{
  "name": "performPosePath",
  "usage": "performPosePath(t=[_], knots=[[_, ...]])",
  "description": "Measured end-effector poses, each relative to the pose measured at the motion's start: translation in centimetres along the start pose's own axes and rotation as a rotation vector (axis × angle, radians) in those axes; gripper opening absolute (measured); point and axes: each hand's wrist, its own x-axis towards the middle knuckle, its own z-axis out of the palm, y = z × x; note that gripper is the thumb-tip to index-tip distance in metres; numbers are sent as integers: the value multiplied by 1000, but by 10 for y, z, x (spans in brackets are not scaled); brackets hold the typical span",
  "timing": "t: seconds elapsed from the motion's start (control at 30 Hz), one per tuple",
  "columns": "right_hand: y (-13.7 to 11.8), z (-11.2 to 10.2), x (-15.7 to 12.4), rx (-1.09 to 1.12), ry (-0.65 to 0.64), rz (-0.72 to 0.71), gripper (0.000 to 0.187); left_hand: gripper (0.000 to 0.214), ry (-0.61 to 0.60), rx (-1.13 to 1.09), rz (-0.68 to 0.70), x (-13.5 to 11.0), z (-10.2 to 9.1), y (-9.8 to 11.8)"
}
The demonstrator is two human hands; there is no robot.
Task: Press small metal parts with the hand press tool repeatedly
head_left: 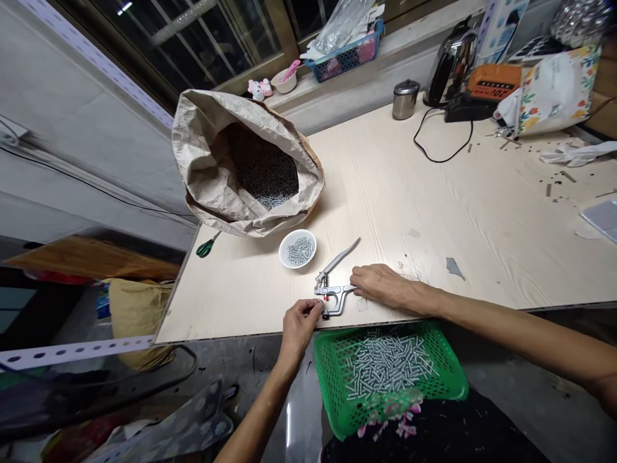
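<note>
A metal hand press tool (333, 283) with a long raised lever lies near the front edge of the pale wooden table (434, 206). My right hand (380, 286) rests flat on the table and holds the tool's lower handle. My left hand (299, 321) is pinched at the tool's jaw, fingers closed on a small part that I cannot make out. A white bowl (297, 249) of small metal pieces sits just behind the tool. A green plastic basket (385, 373) filled with several small metal pieces rests on my lap below the table edge.
A large open paper sack (241, 161) of dark small parts stands at the back left. Green-handled scissors (208, 245) lie at the table's left edge. A kettle (450, 61), a metal cup (405, 98), a black cord (441, 138) and bags sit at the back right.
</note>
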Motion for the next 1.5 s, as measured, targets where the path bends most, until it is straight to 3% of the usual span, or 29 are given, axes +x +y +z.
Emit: performPosePath(t=[0.1,0.5,0.7,0.93,1.13,1.37,1.5], knots=[[-2,10,-2,12,19,-40,14,35,-70,-39,-94,6,-3,-1],[-9,19,-9,-142,71,-159,23,29,-348,16,-225,22,-17,5],[-8,27,-8,-99,81,-117,23,26,-475,0,-389,32,-22,10],[-9,24,-9,-5,65,-91,20,26,-638,90,-476,44,-27,20],[-10,20,-8,-63,34,-14,15,21,-614,140,-508,43,-24,20],[-21,25,3,-139,141,0,16,19,-575,258,-344,36,-19,21],[-26,32,4,-89,125,76,8,20,-555,309,-349,37,-16,20]])
